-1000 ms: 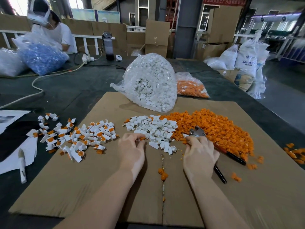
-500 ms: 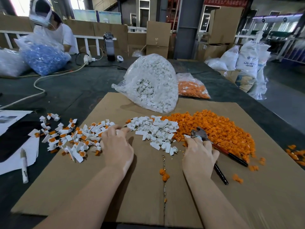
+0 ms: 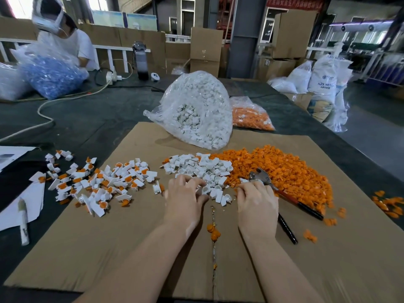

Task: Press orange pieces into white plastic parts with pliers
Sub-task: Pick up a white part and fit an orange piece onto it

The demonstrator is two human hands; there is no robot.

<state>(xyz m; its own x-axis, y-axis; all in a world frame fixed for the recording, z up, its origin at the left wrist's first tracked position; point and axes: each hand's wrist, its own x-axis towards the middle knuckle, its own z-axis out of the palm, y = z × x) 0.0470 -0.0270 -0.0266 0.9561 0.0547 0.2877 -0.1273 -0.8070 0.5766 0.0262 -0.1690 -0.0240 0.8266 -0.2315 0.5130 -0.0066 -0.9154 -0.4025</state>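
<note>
My left hand [image 3: 185, 197] rests palm down on the cardboard sheet [image 3: 109, 248], its fingers spread and relaxed with the tips touching the near edge of the loose pile of white plastic parts [image 3: 201, 169]; I cannot tell whether any part is pinched under them. My right hand [image 3: 256, 203] lies just right of that pile, fingers curled down over the pliers [image 3: 284, 195], gripping them near the metal head, which points far-left at the boundary between white and orange. The two dark handles stick out near-right from under the hand, splayed apart. The heap of orange pieces [image 3: 284, 169] lies directly right of the white pile, touching it, and spreads toward the right edge of the cardboard. A few stray orange pieces lie between my forearms along the cardboard seam. On the left, partly off the cardboard, lies a scatter of assembled parts [image 3: 98, 182], white with orange showing in them. At the far side of the cardboard stands a clear bag of white parts [image 3: 196, 112], and just right of it a smaller bag of orange pieces [image 3: 251, 117]. A marker [image 3: 23, 221] lies on white paper at the near left of the desk [image 3: 87, 119]. Another person [image 3: 65, 40] sits at the far left behind a bag of blue pieces [image 3: 50, 75].
</note>
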